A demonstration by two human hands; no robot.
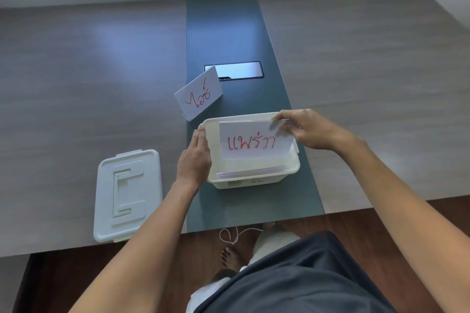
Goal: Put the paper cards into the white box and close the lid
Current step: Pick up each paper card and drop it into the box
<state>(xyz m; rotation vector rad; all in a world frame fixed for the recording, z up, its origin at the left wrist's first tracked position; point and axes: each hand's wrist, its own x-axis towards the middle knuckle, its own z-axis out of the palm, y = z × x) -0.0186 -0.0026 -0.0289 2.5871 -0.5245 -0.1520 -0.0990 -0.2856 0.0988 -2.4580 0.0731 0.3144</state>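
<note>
A long wood-grain worktop point(89, 71) filled most of the view, with a dark teal strip point(229, 33) running down its middle and a glossy rectangular panel point(239, 70) set flush in that strip. The person stood at the near edge, both bare forearms reaching forward over it.

On the teal strip sat the white box point(254, 180), open at the top. Inside it, several paper cards point(251, 173) already stood stacked against the near wall, only their top edges showing. Its lid point(128, 194) lay flat on the wood-grain surface well to the left of the box, with its clips visible at the edges.

The left hand point(195, 157) lay flat against the box's left wall, fingers extended along the rim, steadying it rather than closing round anything. The right hand point(310, 129) hovered over the far right corner of the box, its grip a narrow pinch of thumb and fingertips on the upper right edge of a white card with red handwriting point(251, 141). That card stood nearly upright, its lower part down inside the box and its written face turned toward the person.

Just beyond the box's far left corner, a second folded card with red writing point(198, 95) stood tent-wise on the worktop, apart from both hands.
</note>
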